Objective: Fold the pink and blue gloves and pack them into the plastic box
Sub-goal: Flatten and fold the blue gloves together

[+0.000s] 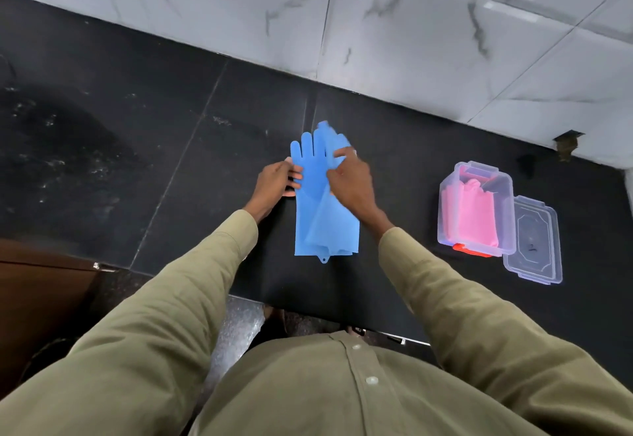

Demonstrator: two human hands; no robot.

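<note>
Blue gloves point(313, 196) flat on dark table point(205, 168), fingers far. Left hand point(274, 184) pressing left edge, fingers spread. Right hand point(349, 180) pinching the top glove's folded right side. Right: clear box point(476, 209) holding pink gloves point(474, 211), lid point(532, 240) beside.

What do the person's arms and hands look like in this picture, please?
Both arms wear long olive-green sleeves of a buttoned shirt with pale buttons down the front; each sleeve ends in a plain cuff at the wrist. The left hand and the right hand are bare, without gloves. No watch shows.
</note>
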